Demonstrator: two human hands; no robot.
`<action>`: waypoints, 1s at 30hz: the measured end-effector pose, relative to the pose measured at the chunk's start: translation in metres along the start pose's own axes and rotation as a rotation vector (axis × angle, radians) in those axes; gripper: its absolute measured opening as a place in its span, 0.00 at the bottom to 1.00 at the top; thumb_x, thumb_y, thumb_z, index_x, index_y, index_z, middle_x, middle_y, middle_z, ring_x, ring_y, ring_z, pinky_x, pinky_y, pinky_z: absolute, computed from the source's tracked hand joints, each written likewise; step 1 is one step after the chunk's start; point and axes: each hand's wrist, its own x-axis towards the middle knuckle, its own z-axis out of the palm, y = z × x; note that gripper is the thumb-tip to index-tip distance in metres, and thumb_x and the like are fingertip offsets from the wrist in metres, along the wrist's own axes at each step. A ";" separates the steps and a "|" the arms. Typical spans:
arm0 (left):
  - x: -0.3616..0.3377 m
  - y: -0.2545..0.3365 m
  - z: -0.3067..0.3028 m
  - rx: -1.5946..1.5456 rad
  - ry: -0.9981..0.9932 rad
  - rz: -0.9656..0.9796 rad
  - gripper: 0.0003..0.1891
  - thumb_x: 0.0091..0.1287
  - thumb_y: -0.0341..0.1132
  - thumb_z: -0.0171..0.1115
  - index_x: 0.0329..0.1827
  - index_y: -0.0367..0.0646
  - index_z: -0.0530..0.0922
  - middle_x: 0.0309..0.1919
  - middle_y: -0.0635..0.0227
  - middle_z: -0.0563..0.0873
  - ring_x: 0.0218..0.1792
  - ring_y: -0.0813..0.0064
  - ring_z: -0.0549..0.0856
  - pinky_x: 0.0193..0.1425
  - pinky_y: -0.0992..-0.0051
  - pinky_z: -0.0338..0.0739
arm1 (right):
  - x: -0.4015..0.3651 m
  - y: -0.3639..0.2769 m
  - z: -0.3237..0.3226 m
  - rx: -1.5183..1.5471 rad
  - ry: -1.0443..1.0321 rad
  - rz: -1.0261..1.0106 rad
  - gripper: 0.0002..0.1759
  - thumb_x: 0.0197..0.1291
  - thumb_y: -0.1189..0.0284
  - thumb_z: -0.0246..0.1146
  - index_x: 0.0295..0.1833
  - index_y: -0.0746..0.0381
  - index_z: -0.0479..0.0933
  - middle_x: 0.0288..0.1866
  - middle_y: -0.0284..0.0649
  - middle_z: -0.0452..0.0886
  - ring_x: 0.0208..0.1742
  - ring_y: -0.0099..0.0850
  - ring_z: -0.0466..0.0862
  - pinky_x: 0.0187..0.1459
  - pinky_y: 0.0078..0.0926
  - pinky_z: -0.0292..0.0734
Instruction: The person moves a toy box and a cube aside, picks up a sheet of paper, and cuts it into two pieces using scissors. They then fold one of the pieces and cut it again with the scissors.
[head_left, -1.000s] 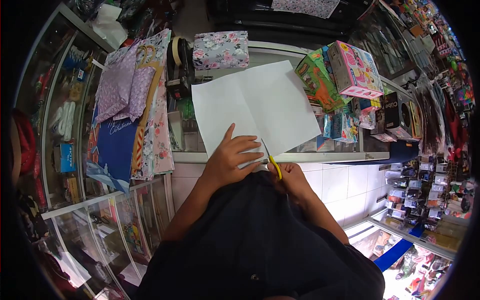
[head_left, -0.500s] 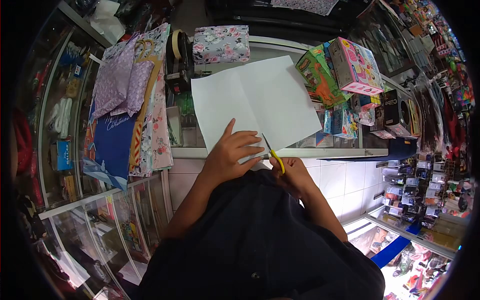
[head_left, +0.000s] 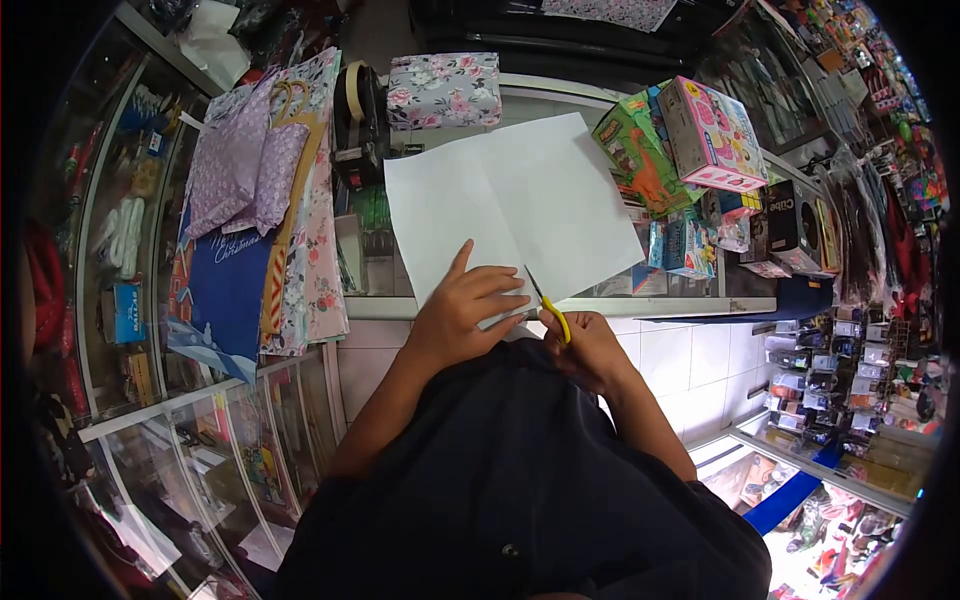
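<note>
- While the right hand (head_left: 588,348) curls its fingers around the yellow handle of the scissors (head_left: 565,325), the left hand (head_left: 468,308) lies palm down with its fingers spread on the near part of the white sheet (head_left: 545,205)
- Scissors: dark blades directed away from the body, at the near edge of the sheet, just beside the left fingertips; whether the blades are parted cannot be made out
- White sheet: creased down its middle, spread over the glass-topped counter (head_left: 680,308), its near edge close to the dark shirt (head_left: 500,450)
- Beyond the sheet: a box in grey floral wrap (head_left: 443,90), near its far edge
- Left of the sheet: a black tape dispenser (head_left: 367,125) bearing a pale roll of tape (head_left: 354,92); farther left, purple patterned packets (head_left: 228,175) rest on a blue Christmas bag (head_left: 222,290) and floral sheets (head_left: 322,250)
- Right of the sheet: a green package with an orange dinosaur (head_left: 645,155) beside a pink box (head_left: 712,135), with a black box lettered "Cube" (head_left: 792,225) farther right
- Surroundings: white floor tiles (head_left: 665,365) below the counter, a glass cabinet (head_left: 190,450) at left, and hanging merchandise (head_left: 860,370) at right
</note>
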 end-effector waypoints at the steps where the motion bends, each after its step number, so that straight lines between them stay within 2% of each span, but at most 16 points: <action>1: 0.000 0.000 0.000 -0.004 0.007 0.004 0.12 0.61 0.33 0.77 0.48 0.51 0.92 0.52 0.70 0.91 0.63 0.68 0.87 0.86 0.39 0.55 | 0.000 0.000 0.000 -0.001 -0.002 0.004 0.28 0.75 0.54 0.69 0.22 0.57 0.73 0.17 0.30 0.71 0.13 0.19 0.64 0.17 0.22 0.55; 10: 0.001 -0.001 0.000 0.004 0.004 0.011 0.10 0.63 0.34 0.77 0.47 0.51 0.92 0.51 0.70 0.91 0.62 0.70 0.88 0.86 0.40 0.56 | 0.000 0.002 -0.002 0.109 -0.090 -0.042 0.27 0.73 0.54 0.71 0.23 0.55 0.73 0.19 0.28 0.73 0.14 0.17 0.63 0.18 0.20 0.52; 14: 0.001 -0.001 0.000 0.009 0.000 0.010 0.11 0.62 0.34 0.77 0.48 0.51 0.92 0.51 0.70 0.91 0.62 0.70 0.88 0.86 0.40 0.56 | -0.003 -0.002 0.002 0.105 -0.064 -0.068 0.27 0.73 0.54 0.71 0.23 0.55 0.74 0.18 0.27 0.71 0.14 0.17 0.62 0.18 0.20 0.51; 19: 0.001 0.000 -0.001 -0.003 0.001 0.001 0.12 0.61 0.34 0.78 0.48 0.51 0.92 0.52 0.70 0.92 0.62 0.69 0.88 0.86 0.40 0.55 | -0.004 -0.001 -0.002 0.085 -0.055 0.015 0.26 0.73 0.55 0.71 0.23 0.56 0.74 0.17 0.27 0.70 0.13 0.17 0.60 0.18 0.21 0.51; 26: 0.003 0.003 -0.003 0.020 -0.034 0.007 0.13 0.61 0.35 0.79 0.49 0.49 0.92 0.53 0.69 0.92 0.64 0.68 0.87 0.86 0.39 0.55 | -0.008 0.003 -0.009 0.087 -0.071 -0.015 0.27 0.73 0.56 0.72 0.22 0.56 0.74 0.17 0.27 0.71 0.13 0.17 0.61 0.18 0.21 0.52; 28: 0.006 0.008 -0.005 0.039 -0.049 -0.037 0.18 0.60 0.37 0.80 0.54 0.46 0.90 0.59 0.64 0.89 0.68 0.63 0.83 0.87 0.41 0.55 | -0.011 0.003 -0.017 0.056 -0.126 -0.020 0.24 0.74 0.59 0.71 0.24 0.57 0.76 0.18 0.28 0.73 0.14 0.17 0.64 0.18 0.20 0.54; 29: 0.007 0.010 -0.005 0.043 -0.050 -0.036 0.18 0.60 0.37 0.80 0.54 0.46 0.90 0.59 0.64 0.89 0.68 0.63 0.83 0.87 0.41 0.55 | -0.013 0.001 -0.020 0.057 -0.128 -0.023 0.24 0.74 0.59 0.71 0.24 0.57 0.76 0.18 0.28 0.73 0.14 0.17 0.64 0.18 0.20 0.54; 30: 0.008 0.013 -0.005 0.034 -0.051 -0.090 0.24 0.59 0.37 0.81 0.59 0.45 0.88 0.63 0.61 0.86 0.71 0.59 0.80 0.87 0.43 0.55 | -0.018 -0.002 -0.023 0.037 -0.118 -0.036 0.23 0.72 0.60 0.73 0.25 0.57 0.77 0.18 0.27 0.73 0.15 0.16 0.65 0.19 0.19 0.55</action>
